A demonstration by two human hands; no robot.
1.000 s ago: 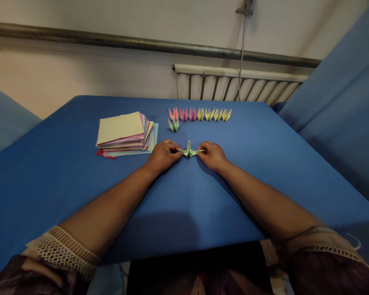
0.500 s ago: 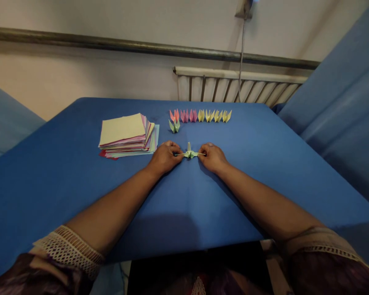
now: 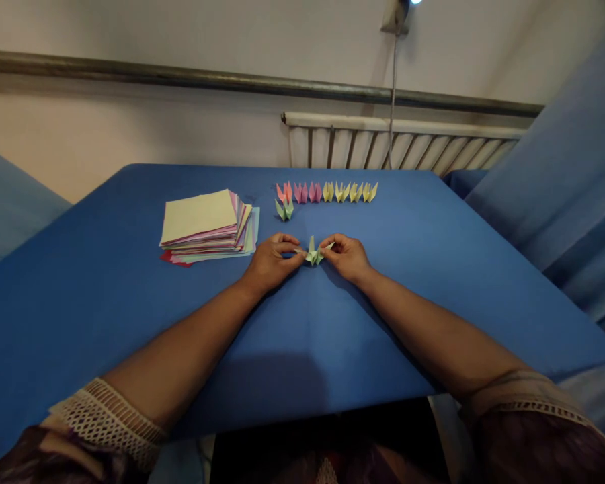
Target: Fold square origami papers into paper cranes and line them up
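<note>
A small light-green folded paper crane (image 3: 313,253) rests on the blue table (image 3: 433,269) between my hands. My left hand (image 3: 272,261) pinches its left wing tip, fingers closed. My right hand (image 3: 347,255) pinches its right wing tip. The wings slant upward toward each other. Behind it stands one green folded crane (image 3: 284,209), and further back a row of pink and yellow folded cranes (image 3: 327,192).
A stack of coloured square paper sheets (image 3: 204,225) lies left of my hands. A radiator (image 3: 398,144) and a metal pipe (image 3: 181,75) run along the wall behind the table. Blue fabric (image 3: 559,181) rises at the right.
The crane's wings were pulled out flat half a second ago; now my hands have come closer together and the wings fold upward. The camera view shifted slightly.
</note>
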